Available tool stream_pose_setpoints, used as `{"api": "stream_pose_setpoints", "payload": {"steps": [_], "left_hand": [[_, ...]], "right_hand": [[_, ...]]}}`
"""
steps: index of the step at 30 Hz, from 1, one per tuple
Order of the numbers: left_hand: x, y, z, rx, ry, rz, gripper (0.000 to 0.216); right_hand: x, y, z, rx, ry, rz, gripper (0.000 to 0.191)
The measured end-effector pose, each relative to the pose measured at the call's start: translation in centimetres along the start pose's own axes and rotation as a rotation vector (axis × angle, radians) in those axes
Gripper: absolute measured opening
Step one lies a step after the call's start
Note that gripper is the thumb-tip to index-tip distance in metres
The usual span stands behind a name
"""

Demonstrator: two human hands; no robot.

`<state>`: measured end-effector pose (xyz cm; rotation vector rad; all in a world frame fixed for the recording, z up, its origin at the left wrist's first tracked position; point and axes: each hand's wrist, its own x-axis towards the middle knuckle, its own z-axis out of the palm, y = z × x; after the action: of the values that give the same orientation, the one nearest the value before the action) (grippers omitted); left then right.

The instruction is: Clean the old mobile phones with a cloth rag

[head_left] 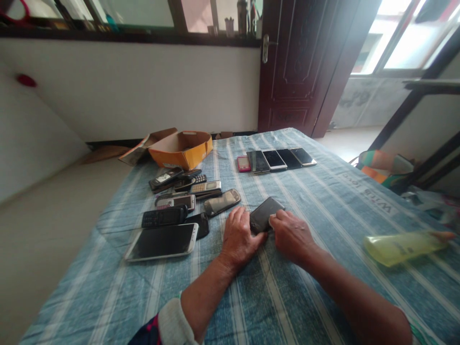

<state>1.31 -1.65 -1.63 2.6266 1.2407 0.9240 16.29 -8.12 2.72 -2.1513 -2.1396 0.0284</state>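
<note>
A dark smartphone point(265, 212) lies on the blue striped cloth point(323, 201) at the middle of the table. My left hand point(239, 235) rests beside its left edge, fingers curled against it. My right hand point(292, 234) is closed at the phone's near right corner, pinching what looks like a small white cloth or tissue against it. A heap of old mobile phones point(183, 191) lies to the left, with a large white-framed smartphone point(162, 242) nearest me. A row of several smartphones point(276, 160) lies side by side further back.
An orange cardboard box point(181, 148) stands open at the far left of the table. A yellow-green plastic bottle point(402, 247) lies on its side at the right. A dark wooden door point(298, 67) and a white wall stand behind. Metal frame bars point(424, 139) rise at the right.
</note>
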Motion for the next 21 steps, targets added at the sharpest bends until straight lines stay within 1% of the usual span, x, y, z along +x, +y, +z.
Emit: {"api": "stream_pose_setpoints", "payload": {"steps": [6, 9, 11, 15, 18, 21], "left_hand": [[-0.2, -0.1, 0.3, -0.005, 0.023, 0.005, 0.044], [-0.3, -0.1, 0.4, -0.011, 0.031, -0.006, 0.042], [-0.3, -0.2, 0.3, -0.015, 0.027, -0.008, 0.042], [-0.3, -0.2, 0.2, -0.014, 0.005, 0.002, 0.044], [-0.4, -0.2, 0.2, -0.010, 0.002, -0.006, 0.045], [-0.4, -0.1, 0.3, -0.004, 0.011, -0.017, 0.049]], "right_hand": [[-0.5, -0.9, 0.0, 0.052, -0.013, -0.054, 0.020], [-0.5, -0.6, -0.1, 0.125, -0.015, -0.078, 0.020], [-0.4, -0.2, -0.2, 0.161, -0.004, -0.062, 0.022], [-0.1, 0.3, -0.1, 0.110, 0.029, 0.016, 0.023], [-0.2, -0.1, 0.1, 0.087, 0.005, -0.009, 0.022], [-0.5, -0.6, 0.3, 0.110, -0.007, -0.048, 0.021]]}}
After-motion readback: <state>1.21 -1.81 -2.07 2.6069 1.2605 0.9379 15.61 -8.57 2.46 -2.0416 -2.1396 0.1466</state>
